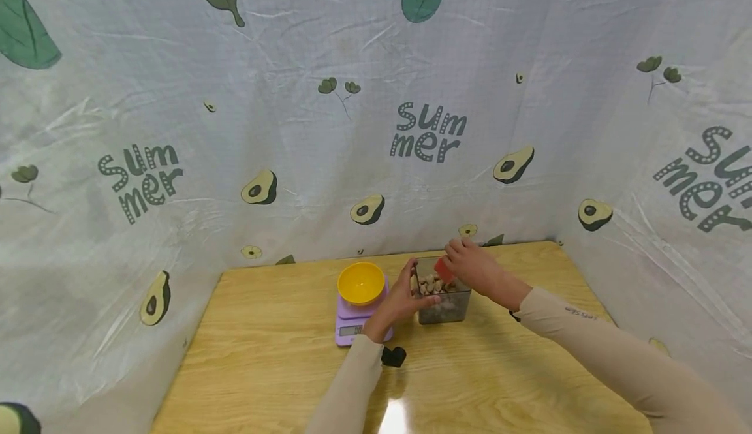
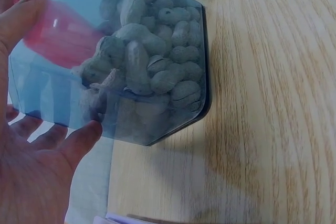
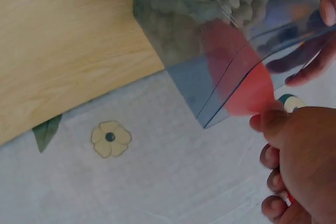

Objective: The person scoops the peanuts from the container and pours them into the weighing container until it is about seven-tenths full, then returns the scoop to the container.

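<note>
A clear plastic container holds unshelled peanuts and stands on the table. My left hand grips it from the left, thumb across the near wall and fingers on the left side. My right hand, above the container's right rim, holds a red scoop by its handle. The scoop's bowl is inside the container, against the peanuts, seen through the wall in the right wrist view. Most of the handle is hidden by the right hand's curled fingers.
Left of the container, a yellow bowl sits on a purple kitchen scale whose display is partly behind my left wrist. The wooden table ends at a printed cloth hanging behind it and at both sides.
</note>
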{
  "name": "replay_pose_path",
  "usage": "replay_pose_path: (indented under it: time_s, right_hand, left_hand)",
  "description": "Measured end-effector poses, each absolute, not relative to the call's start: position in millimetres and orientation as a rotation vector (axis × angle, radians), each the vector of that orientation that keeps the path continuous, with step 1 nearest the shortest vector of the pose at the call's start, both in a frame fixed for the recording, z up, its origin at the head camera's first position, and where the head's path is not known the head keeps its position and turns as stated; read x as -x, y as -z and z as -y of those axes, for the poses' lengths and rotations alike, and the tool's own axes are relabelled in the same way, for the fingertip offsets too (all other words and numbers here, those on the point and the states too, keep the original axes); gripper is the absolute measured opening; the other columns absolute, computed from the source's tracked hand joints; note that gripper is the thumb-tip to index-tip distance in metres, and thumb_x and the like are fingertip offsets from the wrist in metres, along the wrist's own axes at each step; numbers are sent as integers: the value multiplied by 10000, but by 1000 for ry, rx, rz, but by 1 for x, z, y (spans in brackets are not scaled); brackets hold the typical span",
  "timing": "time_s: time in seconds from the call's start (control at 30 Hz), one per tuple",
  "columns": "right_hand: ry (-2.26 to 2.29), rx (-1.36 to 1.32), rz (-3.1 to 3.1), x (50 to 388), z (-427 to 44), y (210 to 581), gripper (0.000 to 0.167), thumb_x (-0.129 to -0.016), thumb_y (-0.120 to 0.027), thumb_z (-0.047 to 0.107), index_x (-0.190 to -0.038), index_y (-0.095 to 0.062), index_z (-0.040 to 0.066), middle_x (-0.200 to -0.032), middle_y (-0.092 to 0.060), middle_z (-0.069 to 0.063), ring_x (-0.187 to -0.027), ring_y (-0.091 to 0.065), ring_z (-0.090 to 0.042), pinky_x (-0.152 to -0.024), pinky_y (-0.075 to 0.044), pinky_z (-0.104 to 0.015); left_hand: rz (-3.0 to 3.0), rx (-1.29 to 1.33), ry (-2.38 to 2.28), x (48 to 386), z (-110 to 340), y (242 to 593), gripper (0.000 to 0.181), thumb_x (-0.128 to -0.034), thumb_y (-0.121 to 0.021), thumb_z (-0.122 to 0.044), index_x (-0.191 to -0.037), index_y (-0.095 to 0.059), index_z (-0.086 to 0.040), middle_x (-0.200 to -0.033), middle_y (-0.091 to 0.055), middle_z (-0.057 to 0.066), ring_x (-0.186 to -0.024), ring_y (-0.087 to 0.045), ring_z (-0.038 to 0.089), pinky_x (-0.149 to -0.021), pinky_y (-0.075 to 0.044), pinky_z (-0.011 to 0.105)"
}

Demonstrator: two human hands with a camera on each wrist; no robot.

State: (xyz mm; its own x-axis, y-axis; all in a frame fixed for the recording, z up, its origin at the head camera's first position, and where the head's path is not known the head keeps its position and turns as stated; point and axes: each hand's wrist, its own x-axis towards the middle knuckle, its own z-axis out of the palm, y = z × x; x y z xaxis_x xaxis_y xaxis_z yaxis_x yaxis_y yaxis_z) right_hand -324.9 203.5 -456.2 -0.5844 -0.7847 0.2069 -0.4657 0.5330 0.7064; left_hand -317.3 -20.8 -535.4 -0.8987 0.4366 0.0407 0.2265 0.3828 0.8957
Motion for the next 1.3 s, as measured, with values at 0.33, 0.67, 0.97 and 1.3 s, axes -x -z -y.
replay_pose_path:
  time_s: [0.33, 0.67, 0.97, 1.3]
  right_hand:
    - [617, -1119, 2311, 334, -208, 465, 217, -815, -782, 159, -1002, -674, 132, -953, -618, -55, -891, -540, -226, -768, -459, -356]
    - [712, -1070, 2331, 329, -207, 457, 179, -840, -768, 206, -1001, -694, 175, -974, -616, -28, -914, -541, -203, -770, -464, -351]
    - [552, -1167, 2460, 334, -206, 481, 178, -841, -758, 125, -1003, -687, 110, -931, -635, -49, -865, -590, -215, -821, -535, -375]
    - [402, -1198, 2423, 338, -204, 484, 97, -851, -738, 97, -941, -704, 110, -838, -624, -34, -780, -579, -200, -761, -520, -371]
  left_hand:
    - [-2472, -603, -1532, 318, 25, 535, 1018, -845, -761, -404, -1578, -101, -152, -1607, -244, 170, -1428, -371, 314, -1086, -451, 469]
    - [-2456, -580, -1526, 315, 24, 538, 1028, -845, -761, -414, -1581, -97, -143, -1617, -230, 145, -1450, -344, 318, -1097, -434, 485]
    - [-2462, -603, -1494, 311, 21, 537, 1033, -848, -750, -441, -1584, -73, -186, -1616, -224, 157, -1435, -365, 321, -1079, -453, 475]
    - [-2483, -599, -1490, 311, 22, 535, 1037, -848, -740, -466, -1585, -83, -151, -1622, -210, 124, -1410, -397, 306, -1069, -467, 459]
